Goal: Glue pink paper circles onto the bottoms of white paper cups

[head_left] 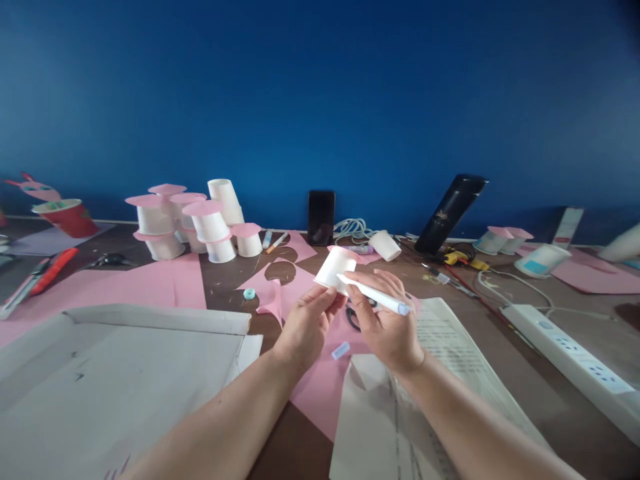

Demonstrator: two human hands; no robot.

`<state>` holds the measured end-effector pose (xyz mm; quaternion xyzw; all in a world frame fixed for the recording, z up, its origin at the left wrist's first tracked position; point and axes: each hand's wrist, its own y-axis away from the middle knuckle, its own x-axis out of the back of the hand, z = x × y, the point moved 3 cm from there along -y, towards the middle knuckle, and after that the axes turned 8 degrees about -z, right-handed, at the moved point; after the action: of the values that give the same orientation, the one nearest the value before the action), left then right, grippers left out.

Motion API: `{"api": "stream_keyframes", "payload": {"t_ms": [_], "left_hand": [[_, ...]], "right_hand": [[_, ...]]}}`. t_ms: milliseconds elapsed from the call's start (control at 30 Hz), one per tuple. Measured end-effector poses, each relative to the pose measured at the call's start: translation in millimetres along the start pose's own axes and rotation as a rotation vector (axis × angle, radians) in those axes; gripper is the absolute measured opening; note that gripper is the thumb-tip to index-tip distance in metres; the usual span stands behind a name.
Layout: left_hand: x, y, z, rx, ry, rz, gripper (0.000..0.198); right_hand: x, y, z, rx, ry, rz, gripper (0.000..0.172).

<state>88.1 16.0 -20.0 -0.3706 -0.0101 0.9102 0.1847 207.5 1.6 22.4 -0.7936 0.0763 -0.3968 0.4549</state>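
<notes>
My left hand (311, 320) pinches a small white paper cup (331, 270) near its lower edge, and a pink paper piece shows at the cup's top. A white marker (377, 295) with a pale blue end is held in my right hand (387, 320), its tip against or very near the side of the cup. Below the hands a light blue cap (341, 351) lies on pink paper (320, 393). Black scissor handles (353, 319) are partly hidden behind my right hand.
Stacked white cups with pink tops (205, 223) stand at the back left. A phone (321, 217) leans on the wall, and a tilted black bottle (450, 213) stands right of it. A power strip (570, 353), a white box lid (125, 387) and a box cutter (40, 280) lie around.
</notes>
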Motion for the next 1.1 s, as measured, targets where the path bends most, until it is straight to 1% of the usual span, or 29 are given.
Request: {"api": "stream_keyframes", "payload": {"t_ms": [167,333,500,667,733,867,933,1100], "left_hand": [[-0.5,0.0,-1.3,0.005,-0.023,0.003,0.015],[-1.0,0.5,-1.2,0.000,-0.070,-0.013,0.015],[1.2,-0.3,-2.7,0.019,-0.035,0.021,0.013],[2.0,-0.3,-2.1,0.005,0.016,0.021,0.012],[2.4,-0.2,-1.8,0.010,0.066,0.049,0.013],[4.0,-0.5,-1.5,0.037,0.178,0.142,0.016],[4.8,-0.9,-1.6,0.049,0.211,0.173,0.016],[6.5,-1.0,-2.5,0.059,0.240,0.196,0.013]], "right_hand": [[1.1,0.4,1.7,-0.016,-0.008,0.000,0.014],[0.2,0.5,0.4,0.016,-0.017,-0.012,0.017],[2.4,-2.1,0.7,-0.030,0.006,0.006,0.010],[3.9,-2.9,-0.3,-0.037,0.001,0.013,0.009],[3.9,-2.6,0.3,-0.047,-0.005,0.012,0.009],[3.8,-1.8,2.9,-0.084,-0.015,0.014,0.008],[3.7,-1.6,3.0,-0.076,-0.016,0.013,0.009],[3.8,-1.9,2.0,-0.051,-0.015,0.019,0.009]]}}
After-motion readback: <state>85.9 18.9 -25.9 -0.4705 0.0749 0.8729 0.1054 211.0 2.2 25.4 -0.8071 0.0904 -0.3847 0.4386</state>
